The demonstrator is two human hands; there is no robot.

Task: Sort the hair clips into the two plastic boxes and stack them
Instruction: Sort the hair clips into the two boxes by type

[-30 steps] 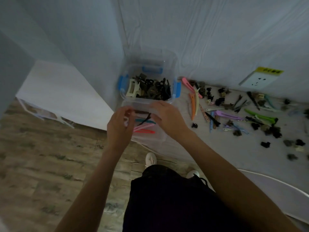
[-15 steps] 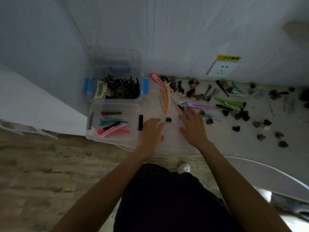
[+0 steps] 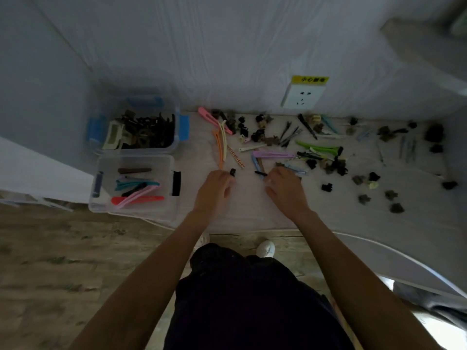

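White tabletop [image 3: 227, 213] against white wall [image 3: 227, 59], wood floor [image 3: 50, 261], both hands seemingly pinching small black clips.

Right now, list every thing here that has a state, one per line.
Far box: lid off, full of dark claw clips.
Near box: lid off, holds a few long flat clips.
Left hand: fingers curled at a small black clip.
Right hand: pinches a thin black clip.
Loose clips: scattered unsorted on the table.
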